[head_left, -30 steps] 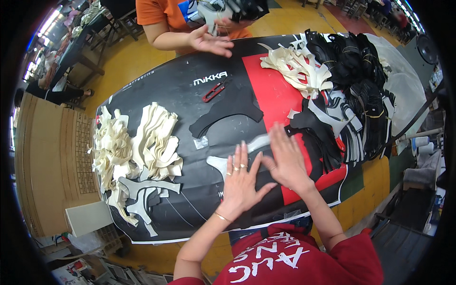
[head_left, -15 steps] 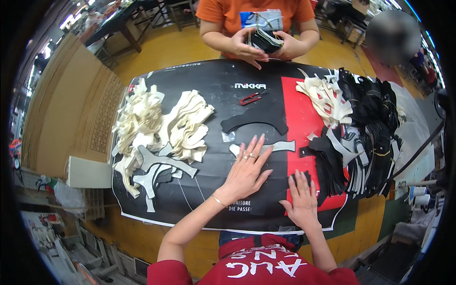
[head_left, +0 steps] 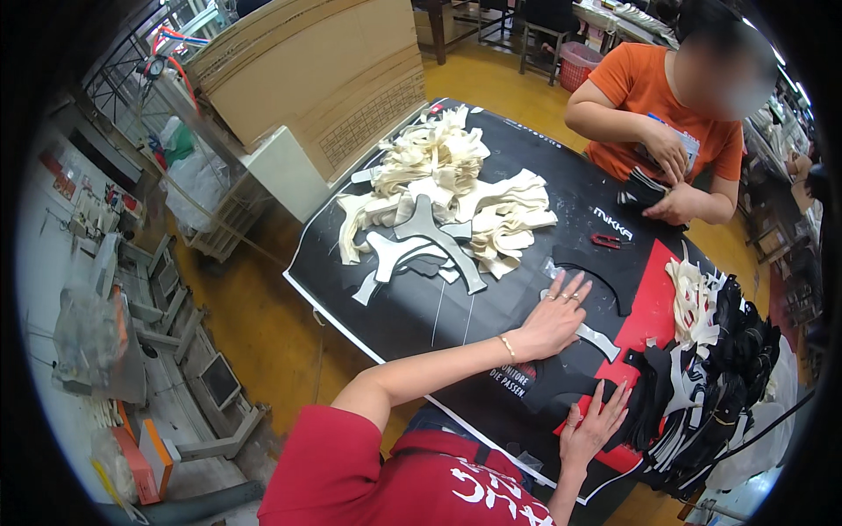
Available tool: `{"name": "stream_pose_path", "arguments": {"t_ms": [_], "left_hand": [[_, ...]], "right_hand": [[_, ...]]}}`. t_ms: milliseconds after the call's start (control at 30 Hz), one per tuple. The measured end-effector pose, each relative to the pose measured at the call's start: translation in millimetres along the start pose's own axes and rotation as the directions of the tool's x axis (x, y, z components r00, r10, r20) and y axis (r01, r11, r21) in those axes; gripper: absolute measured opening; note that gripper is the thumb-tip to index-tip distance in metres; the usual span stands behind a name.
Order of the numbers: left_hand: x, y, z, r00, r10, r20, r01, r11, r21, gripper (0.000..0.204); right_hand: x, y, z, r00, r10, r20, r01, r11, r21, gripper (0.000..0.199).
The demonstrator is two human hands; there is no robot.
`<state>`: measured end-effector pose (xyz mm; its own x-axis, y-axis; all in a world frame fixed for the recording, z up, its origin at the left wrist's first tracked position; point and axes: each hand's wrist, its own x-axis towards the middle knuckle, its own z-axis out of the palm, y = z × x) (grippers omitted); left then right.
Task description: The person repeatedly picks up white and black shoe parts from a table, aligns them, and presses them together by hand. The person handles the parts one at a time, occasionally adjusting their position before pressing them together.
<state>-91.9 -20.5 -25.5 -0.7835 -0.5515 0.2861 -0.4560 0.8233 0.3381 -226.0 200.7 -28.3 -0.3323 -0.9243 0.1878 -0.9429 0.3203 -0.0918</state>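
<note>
My left hand [head_left: 554, 317] lies flat with fingers spread on the black table cover, its fingertips on a grey cut piece [head_left: 589, 331] beside a black cut piece [head_left: 605, 267]. My right hand [head_left: 595, 425] rests flat near the table's front edge on the red part of the cover [head_left: 653, 309], close to a heap of black and white cut pieces [head_left: 715, 386]. Neither hand holds anything. Grey Y-shaped pieces [head_left: 421, 241] lie to the left of my left hand.
Piles of cream cut pieces [head_left: 447, 184] fill the table's left end. A small red tool [head_left: 605, 239] lies near a person in an orange shirt [head_left: 658, 114] who handles black pieces across the table. Cardboard sheets [head_left: 324, 79] stand at the far left.
My view has swung to the left. My right hand has drawn back toward the front edge. My left hand stays flat on the cover.
</note>
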Motion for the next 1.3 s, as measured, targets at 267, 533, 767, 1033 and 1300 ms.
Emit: {"name": "stream_pose_path", "arguments": {"t_ms": [267, 533, 767, 1033, 1300], "left_hand": [[-2, -1, -6, 0.996, -0.083, 0.027, 0.085, 0.991, -0.099, 0.038], [9, -18, -10, 0.98, 0.173, 0.095, -0.194, 0.936, 0.295, 0.014], [-23, -22, -84, 0.953, 0.122, -0.278, -0.059, 0.972, 0.225, 0.033], [-100, -48, -208, 0.75, 0.125, -0.65, 0.328, 0.782, 0.53, 0.036], [-134, -75, -104, 0.879, -0.32, -0.353, 0.421, 0.868, 0.262, 0.044]], "right_hand": [[1, -1, -1, 1.0, 0.02, -0.011, -0.02, 0.997, 0.077, 0.059], [2, -2, -2, 0.998, 0.015, -0.057, -0.009, 0.994, 0.105, 0.065], [1, -1, -7, 0.999, -0.026, -0.028, 0.029, 0.994, 0.107, 0.059], [3, -2, -6, 0.999, -0.024, -0.027, 0.027, 0.991, 0.133, 0.057], [2, -2, -4, 1.0, -0.003, 0.016, 0.002, 0.993, 0.114, 0.056]]}}
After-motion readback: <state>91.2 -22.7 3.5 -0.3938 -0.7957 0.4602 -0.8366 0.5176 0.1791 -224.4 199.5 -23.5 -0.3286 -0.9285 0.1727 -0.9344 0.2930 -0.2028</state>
